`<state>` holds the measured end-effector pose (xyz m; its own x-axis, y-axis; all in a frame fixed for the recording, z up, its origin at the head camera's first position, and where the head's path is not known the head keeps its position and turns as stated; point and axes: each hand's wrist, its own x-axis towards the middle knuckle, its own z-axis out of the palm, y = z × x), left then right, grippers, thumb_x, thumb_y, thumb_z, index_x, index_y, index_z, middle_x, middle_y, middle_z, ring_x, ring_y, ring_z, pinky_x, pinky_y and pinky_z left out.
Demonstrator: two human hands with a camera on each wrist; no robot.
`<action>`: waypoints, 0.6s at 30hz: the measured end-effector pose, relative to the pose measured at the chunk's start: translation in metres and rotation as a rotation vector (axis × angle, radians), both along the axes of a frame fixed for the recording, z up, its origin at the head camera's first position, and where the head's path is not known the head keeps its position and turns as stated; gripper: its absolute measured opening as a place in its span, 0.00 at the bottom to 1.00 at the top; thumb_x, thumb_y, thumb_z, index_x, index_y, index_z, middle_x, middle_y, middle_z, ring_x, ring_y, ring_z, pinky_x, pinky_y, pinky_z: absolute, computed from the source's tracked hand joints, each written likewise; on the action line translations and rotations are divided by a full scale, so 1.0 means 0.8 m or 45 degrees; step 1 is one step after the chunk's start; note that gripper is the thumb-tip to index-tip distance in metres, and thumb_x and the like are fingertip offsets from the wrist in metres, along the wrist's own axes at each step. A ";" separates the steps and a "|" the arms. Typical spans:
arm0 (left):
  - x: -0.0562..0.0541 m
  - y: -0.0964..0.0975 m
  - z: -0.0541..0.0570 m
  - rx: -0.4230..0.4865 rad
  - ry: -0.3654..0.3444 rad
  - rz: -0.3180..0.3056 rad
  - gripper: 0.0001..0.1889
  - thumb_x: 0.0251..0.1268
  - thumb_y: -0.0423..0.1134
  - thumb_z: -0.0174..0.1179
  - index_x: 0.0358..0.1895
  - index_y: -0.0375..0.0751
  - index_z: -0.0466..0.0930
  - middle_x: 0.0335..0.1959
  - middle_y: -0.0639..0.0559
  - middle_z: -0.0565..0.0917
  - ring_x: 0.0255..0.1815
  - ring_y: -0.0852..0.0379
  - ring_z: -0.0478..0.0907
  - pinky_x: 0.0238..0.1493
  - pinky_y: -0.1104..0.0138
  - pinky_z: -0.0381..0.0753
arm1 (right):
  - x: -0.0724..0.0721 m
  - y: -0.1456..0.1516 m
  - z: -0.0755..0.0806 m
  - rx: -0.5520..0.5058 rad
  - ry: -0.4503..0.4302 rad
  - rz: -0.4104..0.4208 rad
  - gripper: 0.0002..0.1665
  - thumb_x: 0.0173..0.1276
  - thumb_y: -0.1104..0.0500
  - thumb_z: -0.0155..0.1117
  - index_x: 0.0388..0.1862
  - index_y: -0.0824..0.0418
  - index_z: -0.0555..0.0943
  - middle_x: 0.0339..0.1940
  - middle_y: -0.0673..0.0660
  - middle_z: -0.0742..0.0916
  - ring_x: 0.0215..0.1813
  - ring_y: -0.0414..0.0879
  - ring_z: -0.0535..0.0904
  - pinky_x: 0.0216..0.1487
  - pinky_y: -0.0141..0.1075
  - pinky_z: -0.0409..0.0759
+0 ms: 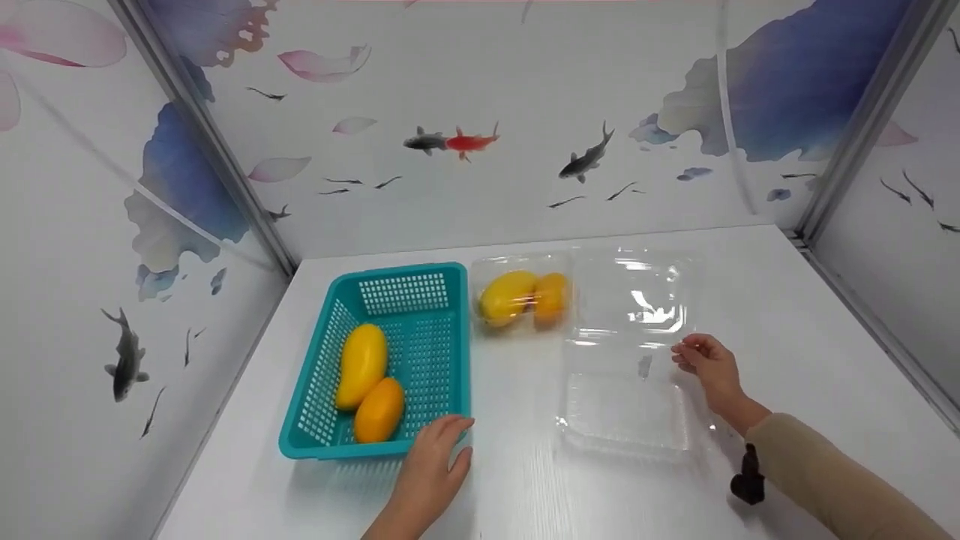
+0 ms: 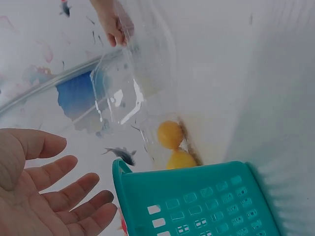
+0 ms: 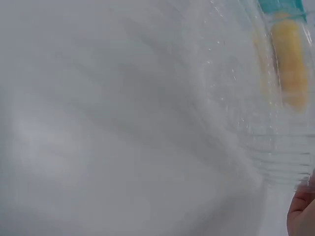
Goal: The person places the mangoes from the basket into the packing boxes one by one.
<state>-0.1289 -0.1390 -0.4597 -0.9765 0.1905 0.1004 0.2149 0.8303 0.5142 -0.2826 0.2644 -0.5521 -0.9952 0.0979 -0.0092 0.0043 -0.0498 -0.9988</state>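
An unfolded clear plastic clamshell container [image 1: 626,412] lies to the right, its two halves spread front to back. My right hand [image 1: 712,371] pinches its right edge near the fold, thumb and fingertips together there. In the right wrist view, that hand [image 3: 301,214] shows only at the lower right corner, against the clear plastic. My left hand [image 1: 431,469] is over the front right corner of a teal basket [image 1: 375,450], holding nothing. The left wrist view shows its fingers [image 2: 74,187] spread and loosely bent beside the basket wall. A yellow mango [image 1: 363,367] and an orange mango [image 1: 379,410] lie in the basket.
Behind, between basket and open container, stands a second clear container [image 1: 487,262] with a yellow mango [image 1: 506,296] and an orange fruit [image 1: 551,298] inside. Printed panels [image 1: 480,195] wall in the white table [image 1: 517,487] at the back and both sides. A black device [image 1: 748,480] hangs by the right sleeve.
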 end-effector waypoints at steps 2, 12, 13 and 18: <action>0.000 -0.002 0.000 0.003 0.002 0.004 0.16 0.61 0.36 0.57 0.53 0.44 0.74 0.52 0.52 0.75 0.52 0.54 0.71 0.55 0.58 0.73 | -0.004 -0.021 -0.001 -0.005 0.003 -0.016 0.04 0.67 0.63 0.54 0.39 0.62 0.71 0.28 0.42 0.82 0.33 0.34 0.80 0.39 0.25 0.78; 0.003 -0.009 0.000 0.005 -0.021 0.023 0.16 0.61 0.35 0.57 0.53 0.44 0.75 0.52 0.51 0.75 0.52 0.53 0.71 0.56 0.57 0.72 | -0.039 -0.098 -0.009 0.097 0.011 0.018 0.10 0.68 0.66 0.51 0.45 0.71 0.70 0.30 0.46 0.83 0.32 0.35 0.80 0.37 0.26 0.78; 0.003 -0.010 0.000 0.001 -0.030 0.028 0.16 0.61 0.35 0.57 0.53 0.44 0.75 0.52 0.51 0.75 0.52 0.53 0.70 0.57 0.56 0.71 | -0.043 -0.103 -0.010 0.113 0.005 0.034 0.12 0.69 0.66 0.50 0.47 0.72 0.69 0.31 0.47 0.83 0.32 0.35 0.80 0.38 0.26 0.78; -0.003 -0.017 0.005 -0.057 -0.052 0.047 0.18 0.60 0.36 0.58 0.54 0.43 0.74 0.53 0.50 0.75 0.52 0.52 0.71 0.56 0.56 0.72 | -0.060 -0.121 -0.008 0.187 -0.029 0.091 0.16 0.70 0.64 0.48 0.53 0.73 0.68 0.35 0.52 0.83 0.35 0.37 0.79 0.40 0.27 0.78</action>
<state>-0.1311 -0.1523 -0.4558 -0.9861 0.1577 0.0525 0.1632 0.8595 0.4844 -0.3305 0.1677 -0.5581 -0.9993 0.0286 -0.0229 0.0256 0.0982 -0.9948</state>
